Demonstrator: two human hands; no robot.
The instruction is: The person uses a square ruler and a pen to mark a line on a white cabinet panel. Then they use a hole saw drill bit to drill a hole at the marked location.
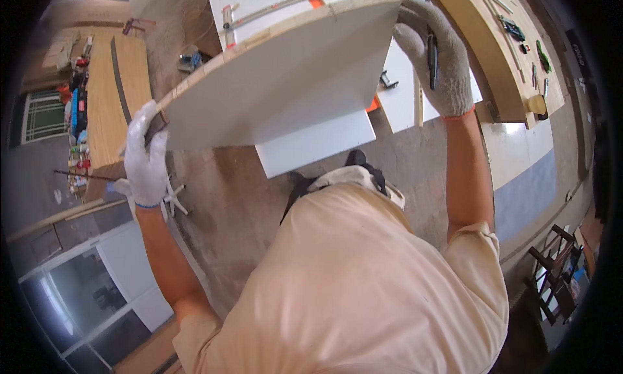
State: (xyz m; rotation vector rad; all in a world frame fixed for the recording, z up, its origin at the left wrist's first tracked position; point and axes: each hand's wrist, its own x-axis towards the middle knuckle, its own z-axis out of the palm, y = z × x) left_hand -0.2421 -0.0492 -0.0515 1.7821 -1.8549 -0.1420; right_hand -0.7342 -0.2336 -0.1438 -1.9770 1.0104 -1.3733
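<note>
Held up in front of me on its edge is a large white board (285,78) with a wooden-coloured edge along its upper side. My left hand (146,163), in a white knit glove, is closed around its left end. At the far right end my gloved right hand (448,65) has its fingers curled over the board's corner. A black pen (433,61) lies along the same hand, between its fingers. Below and behind the board are white panels (318,143), partly hidden by it. A red and silver bar clamp (276,9) shows just beyond the board's upper edge.
On the right, a wooden bench (483,33) carries hand tools and a roll of tape (536,104). A small black clamp (388,80) rests near the panels. To the left stands a long wooden bench (104,108) beside cluttered shelving. Dark wooden furniture (555,263) is at lower right.
</note>
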